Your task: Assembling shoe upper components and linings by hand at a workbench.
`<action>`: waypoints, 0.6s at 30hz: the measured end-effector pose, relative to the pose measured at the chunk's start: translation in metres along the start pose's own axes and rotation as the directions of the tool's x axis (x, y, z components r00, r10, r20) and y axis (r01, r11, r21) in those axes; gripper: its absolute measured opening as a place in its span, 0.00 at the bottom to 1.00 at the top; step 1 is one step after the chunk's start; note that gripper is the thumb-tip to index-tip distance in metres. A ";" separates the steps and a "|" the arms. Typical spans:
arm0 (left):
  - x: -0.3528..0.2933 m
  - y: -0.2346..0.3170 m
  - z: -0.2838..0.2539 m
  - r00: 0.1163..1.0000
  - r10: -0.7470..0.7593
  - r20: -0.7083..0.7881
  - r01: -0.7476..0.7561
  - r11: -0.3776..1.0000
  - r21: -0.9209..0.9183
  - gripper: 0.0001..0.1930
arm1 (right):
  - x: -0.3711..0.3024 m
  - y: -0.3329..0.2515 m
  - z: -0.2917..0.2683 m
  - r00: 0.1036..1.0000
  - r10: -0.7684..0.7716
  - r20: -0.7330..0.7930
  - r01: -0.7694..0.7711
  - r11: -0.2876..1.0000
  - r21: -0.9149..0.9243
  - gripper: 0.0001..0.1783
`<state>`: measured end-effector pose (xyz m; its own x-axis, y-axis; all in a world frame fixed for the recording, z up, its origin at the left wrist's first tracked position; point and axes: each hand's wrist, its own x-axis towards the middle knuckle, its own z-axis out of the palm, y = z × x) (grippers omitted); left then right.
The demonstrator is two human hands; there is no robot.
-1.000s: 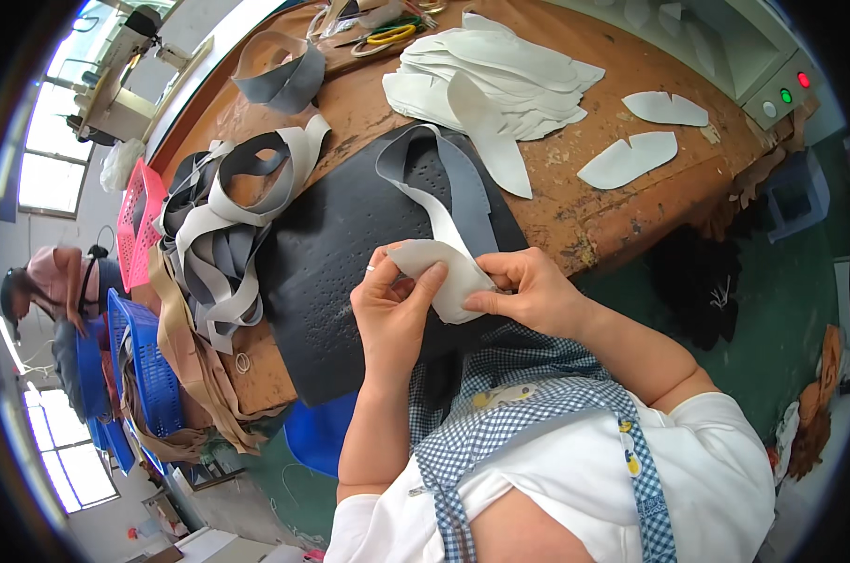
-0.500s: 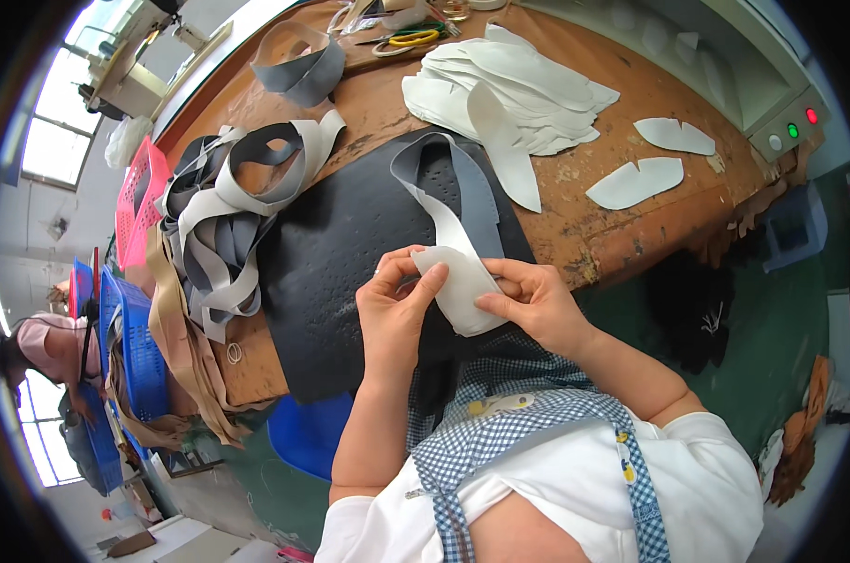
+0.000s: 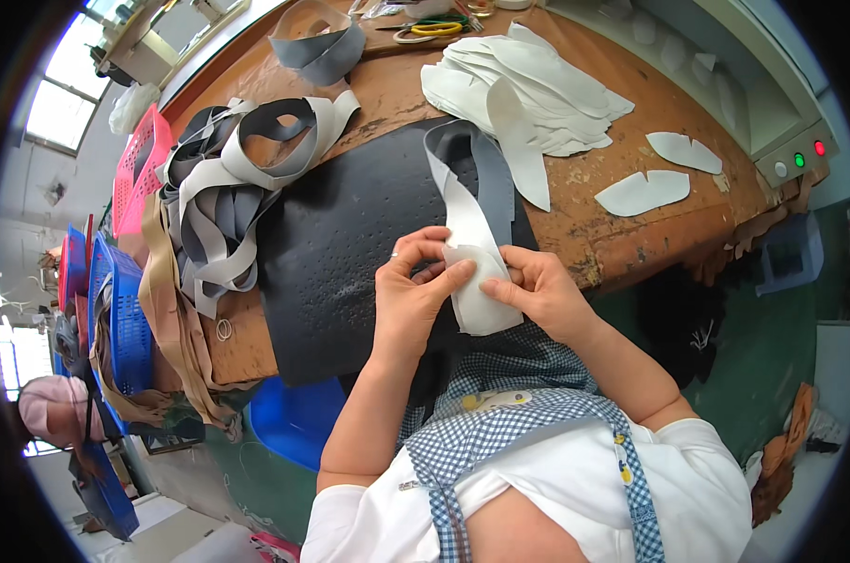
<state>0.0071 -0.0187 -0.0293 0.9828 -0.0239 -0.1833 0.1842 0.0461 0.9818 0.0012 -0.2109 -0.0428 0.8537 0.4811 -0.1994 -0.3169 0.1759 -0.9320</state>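
Between my hands is a white cut piece [image 3: 486, 305], its upper end lying against a long strip [image 3: 463, 208] that is white on one side and grey on the other. My left hand [image 3: 416, 286] pinches the left edge where piece and strip overlap. On the opposite edge, my right hand [image 3: 542, 289] grips with the thumb flat on the white face and the fingers behind. The strip runs away from me and loops back over a black perforated mat [image 3: 350, 244]. The fingers behind the piece are partly hidden.
White cut pieces [image 3: 528, 84] lie piled at the far right, with two notched ones [image 3: 643, 192] nearby. Tangled grey-white strips [image 3: 223, 211] and a pink basket [image 3: 142, 169] are at left. Scissors [image 3: 436, 29] lie at the back. A lit-button machine [image 3: 800, 159] stands right; another person [image 3: 59, 408] is far left.
The whole view has shifted slightly. The white piece is turned more upright and lies closer along the strip, with both hands still on it.
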 end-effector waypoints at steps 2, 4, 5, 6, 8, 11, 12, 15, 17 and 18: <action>0.001 0.000 -0.001 0.999 -0.050 -0.001 0.050 0.998 -0.028 0.14 | 0.000 -0.002 0.002 0.999 -0.033 0.012 0.032 0.999 0.037 0.20; 0.002 0.004 -0.005 0.972 -0.203 0.116 0.219 0.965 -0.145 0.22 | -0.001 -0.005 0.002 0.998 -0.066 0.021 0.064 0.995 0.076 0.19; 0.001 0.004 -0.008 0.973 -0.202 0.114 0.218 0.965 -0.146 0.22 | -0.001 -0.006 0.001 0.995 -0.074 0.066 0.069 0.995 0.073 0.18; 0.000 0.004 -0.011 0.942 -0.270 0.197 0.312 0.922 -0.228 0.21 | 0.000 -0.007 0.000 0.990 -0.083 0.110 0.075 0.995 0.071 0.16; 0.000 0.004 -0.011 0.902 -0.320 0.291 0.403 0.866 -0.295 0.20 | 0.004 -0.003 -0.003 0.995 -0.050 0.083 0.050 0.999 0.005 0.15; -0.003 0.006 -0.006 0.994 -0.077 0.082 0.095 0.963 -0.252 0.18 | 0.007 -0.010 0.003 0.999 -0.043 -0.024 0.041 0.996 -0.080 0.12; -0.004 0.011 -0.005 0.996 -0.080 0.040 0.088 0.953 -0.289 0.17 | 0.008 -0.015 0.007 0.992 -0.065 -0.103 0.055 0.993 -0.101 0.11; 0.002 0.018 -0.005 0.997 -0.080 0.011 0.079 0.940 -0.332 0.16 | 0.014 -0.027 0.009 0.973 -0.200 -0.113 0.148 0.922 -0.357 0.11; 0.005 0.021 -0.010 0.996 -0.084 -0.018 0.074 0.939 -0.335 0.15 | 0.016 -0.044 0.017 0.974 -0.220 -0.061 0.168 0.872 -0.460 0.11; 0.008 0.017 -0.013 0.998 -0.022 -0.051 0.004 0.946 -0.324 0.15 | 0.019 -0.049 0.021 0.972 -0.234 -0.011 0.188 0.808 -0.558 0.12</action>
<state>0.0183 -0.0053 -0.0146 0.9780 0.0262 -0.2070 0.1832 0.3670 0.9120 0.0243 -0.1922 0.0051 0.9085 0.4175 0.0207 0.1353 -0.2467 -0.9596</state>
